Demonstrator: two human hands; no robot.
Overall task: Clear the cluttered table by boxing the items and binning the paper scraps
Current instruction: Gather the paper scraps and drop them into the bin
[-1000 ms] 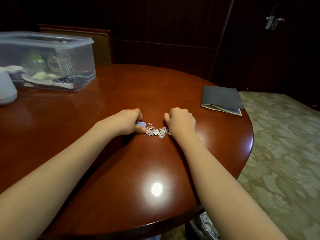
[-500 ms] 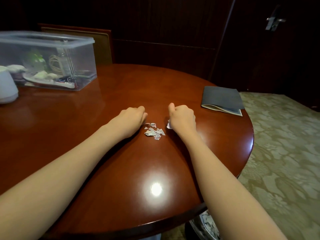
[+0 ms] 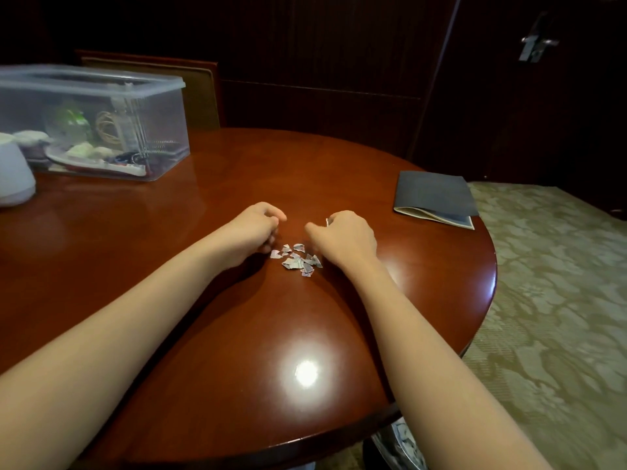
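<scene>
Bin [image 3: 402, 446] mostly hidden under table [image 3: 203, 334]; box [image 3: 101, 130] contents blurred.

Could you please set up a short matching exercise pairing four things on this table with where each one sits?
Things:
1. clear plastic box
2. dark folder
3. paper scraps
4. white object

Places:
A. between the two hands, mid-table
B. far left of the table, lid on, items inside
C. at the left frame edge, in front of the box
D. near the table's right edge

Pairs: 1-B, 2-D, 3-A, 4-C
</scene>
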